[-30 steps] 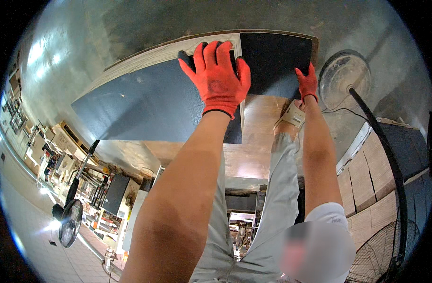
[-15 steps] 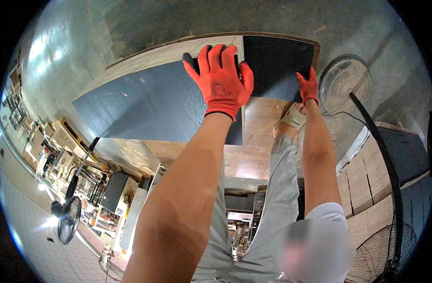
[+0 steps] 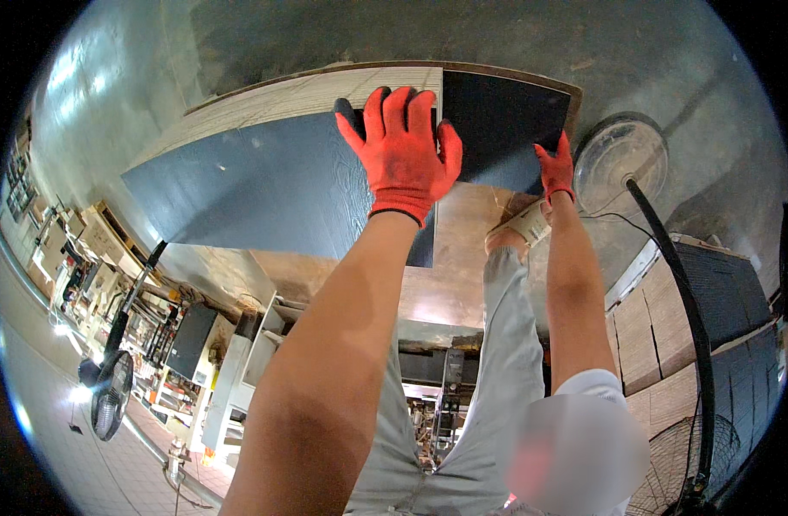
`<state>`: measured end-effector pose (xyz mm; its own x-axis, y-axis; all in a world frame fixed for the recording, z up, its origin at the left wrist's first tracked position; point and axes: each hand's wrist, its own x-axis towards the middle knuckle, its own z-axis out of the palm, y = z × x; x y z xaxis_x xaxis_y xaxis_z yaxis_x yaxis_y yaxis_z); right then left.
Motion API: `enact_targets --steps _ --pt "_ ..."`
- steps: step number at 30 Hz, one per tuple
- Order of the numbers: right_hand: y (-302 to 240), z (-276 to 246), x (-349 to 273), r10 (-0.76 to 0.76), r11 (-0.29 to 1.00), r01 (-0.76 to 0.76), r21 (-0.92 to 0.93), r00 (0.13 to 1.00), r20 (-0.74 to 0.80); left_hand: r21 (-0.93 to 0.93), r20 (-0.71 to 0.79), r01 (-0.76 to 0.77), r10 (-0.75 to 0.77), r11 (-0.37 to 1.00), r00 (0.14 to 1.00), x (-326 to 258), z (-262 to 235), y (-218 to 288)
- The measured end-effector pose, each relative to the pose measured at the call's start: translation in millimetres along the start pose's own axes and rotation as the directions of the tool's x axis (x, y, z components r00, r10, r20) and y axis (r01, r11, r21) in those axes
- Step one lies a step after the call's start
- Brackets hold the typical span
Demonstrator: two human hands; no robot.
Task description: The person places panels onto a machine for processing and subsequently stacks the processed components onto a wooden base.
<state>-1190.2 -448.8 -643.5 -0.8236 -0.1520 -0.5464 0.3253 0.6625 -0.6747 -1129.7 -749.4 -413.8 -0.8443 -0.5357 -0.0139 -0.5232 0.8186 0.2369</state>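
Note:
My left hand (image 3: 402, 163), in a red glove with dark fingertips, lies palm down on a long dark wood-grain panel (image 3: 265, 185), near its right end. The fingers are spread and reach over the panel's far edge; the thumb is apart. To the right lies a black panel (image 3: 497, 112) with a pale edge on its left side. My right hand (image 3: 558, 168), also red-gloved, holds this panel's near right corner, with the thumb toward the top face and the fingers along the end. The fingers' undersides are hidden.
Pale lined boards (image 3: 316, 93) show behind the dark panel. A round fan base (image 3: 622, 162) with a black pole stands right, beside stacked panels (image 3: 660, 335). A fan (image 3: 113, 396) stands lower left near cluttered shelves. My sandaled foot (image 3: 530, 225) is close to my right hand.
The view has shifted slightly. Both hands stay at nearly the same places on the panels, and my right hand sits slightly lower along the black panel's end.

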Motion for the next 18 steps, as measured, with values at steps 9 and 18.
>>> enact_targets --steps 9,18 --pt "6 -1 5 0.012 1.000 -0.012 0.019 1.000 0.003 0.009 -0.001 -0.014 0.015 1.000 1.000 2 0 2" --pt "24 -4 15 0.048 0.960 -0.049 0.277 0.999 0.011 -0.017 0.001 -0.005 0.005 1.000 1.000 2 1 3"
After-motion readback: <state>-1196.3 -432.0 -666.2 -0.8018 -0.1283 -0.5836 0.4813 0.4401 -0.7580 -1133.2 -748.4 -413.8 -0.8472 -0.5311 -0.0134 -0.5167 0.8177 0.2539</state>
